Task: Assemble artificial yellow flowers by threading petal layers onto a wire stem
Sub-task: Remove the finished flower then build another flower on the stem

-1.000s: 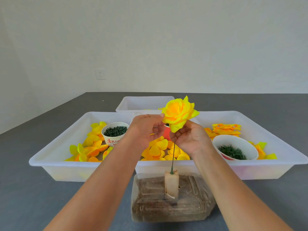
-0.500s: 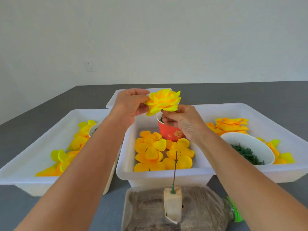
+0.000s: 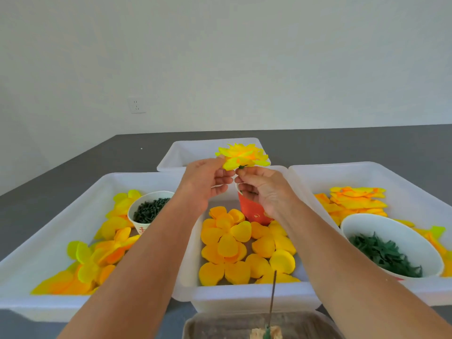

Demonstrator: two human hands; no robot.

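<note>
A finished yellow flower (image 3: 242, 156) is held up over the far white tray (image 3: 195, 150). My left hand (image 3: 208, 182) pinches its outer petals from the left. My right hand (image 3: 261, 189) pinches the small green base under the flower. The bare wire stem (image 3: 272, 297) stands upright below in a pale block (image 3: 266, 333) at the bottom edge, free of the flower. Loose yellow petal layers (image 3: 234, 243) lie in the middle tray (image 3: 244, 292).
A red paper cup (image 3: 252, 211) stands behind the petals, partly hidden by my right hand. The left tray (image 3: 61, 307) holds petals and a cup of dark green pieces (image 3: 149, 211). The right tray (image 3: 367, 172) holds orange-yellow layers (image 3: 354, 199) and a bowl of green leaves (image 3: 391, 245).
Both hands have lifted the flower off the wire stem and carried it up and away, toward the far tray. The view has tilted down and closer to the trays.
</note>
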